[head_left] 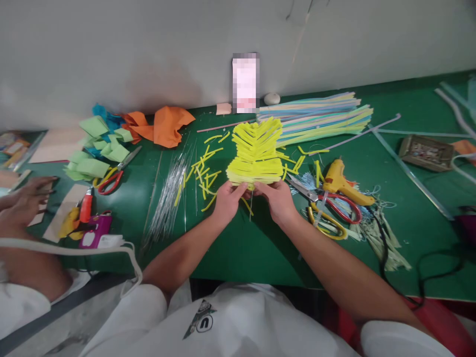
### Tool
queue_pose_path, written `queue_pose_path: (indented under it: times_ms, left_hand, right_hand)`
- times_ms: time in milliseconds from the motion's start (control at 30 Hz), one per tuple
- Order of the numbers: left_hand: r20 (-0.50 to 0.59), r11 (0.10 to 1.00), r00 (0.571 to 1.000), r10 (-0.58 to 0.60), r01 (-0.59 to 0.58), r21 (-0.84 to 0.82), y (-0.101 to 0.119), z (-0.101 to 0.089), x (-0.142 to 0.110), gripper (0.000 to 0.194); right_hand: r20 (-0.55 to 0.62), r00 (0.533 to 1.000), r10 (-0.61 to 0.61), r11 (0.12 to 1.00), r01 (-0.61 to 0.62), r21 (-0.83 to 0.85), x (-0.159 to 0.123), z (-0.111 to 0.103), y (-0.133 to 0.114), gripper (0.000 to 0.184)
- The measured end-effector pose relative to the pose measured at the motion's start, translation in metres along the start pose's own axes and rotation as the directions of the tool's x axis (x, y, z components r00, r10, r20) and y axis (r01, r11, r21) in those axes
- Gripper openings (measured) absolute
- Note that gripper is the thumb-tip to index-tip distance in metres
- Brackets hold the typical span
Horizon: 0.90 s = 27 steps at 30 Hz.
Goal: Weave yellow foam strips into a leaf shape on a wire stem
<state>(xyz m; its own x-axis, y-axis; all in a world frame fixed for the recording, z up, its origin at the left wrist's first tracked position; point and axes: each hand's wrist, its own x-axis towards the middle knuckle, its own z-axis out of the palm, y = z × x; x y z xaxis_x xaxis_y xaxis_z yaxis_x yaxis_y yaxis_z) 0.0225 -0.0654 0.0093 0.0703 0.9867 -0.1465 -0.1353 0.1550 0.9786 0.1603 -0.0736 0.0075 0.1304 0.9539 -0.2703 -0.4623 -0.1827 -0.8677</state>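
A bright yellow leaf-like piece [255, 148], made of fuzzy pipe cleaners set in rows along a thin wire, is held up over the table. My left hand [227, 202] pinches its lower left edge, thumb toward the middle. At the lower right edge my right hand [277, 201] grips the same piece, and the thumbs nearly meet at the center. The fingers behind it are hidden. A stretch of bare wire hangs below. Cut yellow pipe cleaner bits [204, 171] lie scattered on both sides.
On the green table [230, 253] lie thin wires [169, 198], bundled pipe cleaners [316, 116], scissors [336, 206], a yellow glue gun [345, 183] and tassels [386, 243]. Orange paper [171, 126] and a phone [245, 84] are at the back. A co-worker's hands [28, 203] are at left.
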Motion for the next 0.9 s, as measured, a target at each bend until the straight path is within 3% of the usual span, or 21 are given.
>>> queue_pose_path:
  times_ms: [300, 367, 433, 500, 567, 633, 667, 733, 900]
  left_hand:
    - [0.035, 0.995, 0.999, 0.014, -0.018, 0.098, 0.005, -0.005, 0.003, 0.04]
    - [0.022, 0.982, 1.0, 0.015, -0.019, 0.187, 0.006, -0.006, 0.001, 0.039]
    - [-0.03, 0.935, 0.994, 0.103, -0.086, 0.345, 0.009, -0.008, -0.001, 0.042]
    - [-0.072, 0.836, 0.948, 0.311, -0.237, 0.495, 0.012, -0.011, -0.002, 0.047]
    - [-0.032, 0.686, 0.836, 0.547, -0.426, 0.59, 0.016, -0.015, -0.002, 0.039]
    - [0.111, 0.498, 0.72, 0.685, -0.575, 0.65, 0.018, -0.019, 0.0, 0.02]
    - [0.206, 0.403, 0.677, 0.707, -0.624, 0.669, 0.018, -0.021, 0.002, 0.013]
    - [0.359, 0.27, 0.635, 0.684, -0.678, 0.683, 0.018, -0.024, 0.005, 0.011]
    - [0.468, 0.224, 0.617, 0.633, -0.724, 0.653, 0.015, -0.026, 0.008, 0.016]
  right_hand:
    - [-0.043, 0.999, -0.032, 0.999, 0.034, 0.037, -0.002, 0.003, -0.002, 0.021]
    - [-0.056, 0.998, -0.038, 0.998, 0.041, 0.05, -0.001, 0.003, -0.003, 0.019]
    - [-0.077, 0.996, -0.037, 0.997, 0.042, 0.07, -0.001, 0.002, -0.004, 0.019]
    - [-0.09, 0.995, -0.033, 0.996, 0.04, 0.084, -0.001, 0.002, -0.005, 0.018]
    - [-0.082, 0.996, -0.028, 0.996, 0.035, 0.082, -0.001, 0.002, -0.005, 0.019]
    - [-0.062, 0.998, -0.021, 0.997, 0.025, 0.069, -0.001, 0.002, -0.004, 0.018]
    - [-0.055, 0.998, -0.017, 0.998, 0.021, 0.065, -0.001, 0.002, -0.004, 0.017]
    - [-0.055, 0.998, -0.015, 0.998, 0.019, 0.067, -0.001, 0.002, -0.003, 0.016]
    - [-0.085, 0.996, -0.022, 0.997, 0.028, 0.071, -0.001, 0.002, -0.002, 0.017]
